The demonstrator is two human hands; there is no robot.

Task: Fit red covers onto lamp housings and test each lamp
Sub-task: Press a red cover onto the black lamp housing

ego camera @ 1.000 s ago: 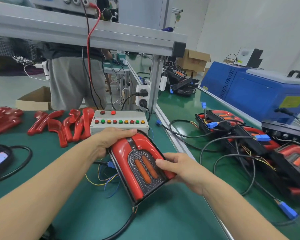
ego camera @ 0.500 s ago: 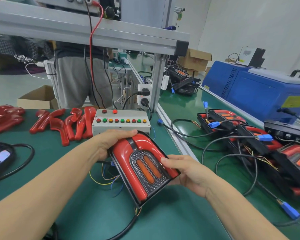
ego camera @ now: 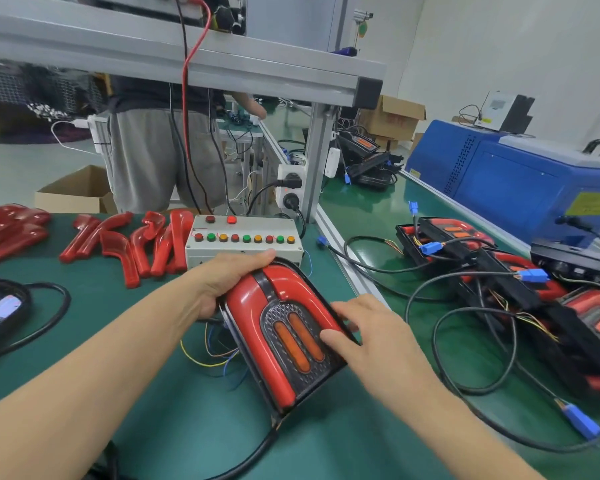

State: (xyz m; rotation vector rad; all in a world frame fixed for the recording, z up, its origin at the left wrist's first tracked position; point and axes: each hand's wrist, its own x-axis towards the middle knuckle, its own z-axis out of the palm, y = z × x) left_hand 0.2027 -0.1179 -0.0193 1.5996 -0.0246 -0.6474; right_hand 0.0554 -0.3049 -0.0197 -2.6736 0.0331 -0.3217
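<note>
- A person's left hand (ego camera: 229, 282) grips the top left edge of a red-covered lamp (ego camera: 284, 337), holding it tilted above a green bench (ego camera: 194, 410).
- The right hand (ego camera: 371, 337) rests on the lamp's right side, fingers nearly straight, gripping nothing.
- A button box (ego camera: 243, 240) sits just behind; loose red covers (ego camera: 132, 244) lie to the left.

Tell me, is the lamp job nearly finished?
Not yet. Done: a heap of covered black lamps with blue plugs lies on the right. In hand: the left hand grips the top of a black lamp housing with red covers, while the right hand rests straight fingers on its side. Left: loose glossy red plastic covers wait beside the grey button box.
</note>
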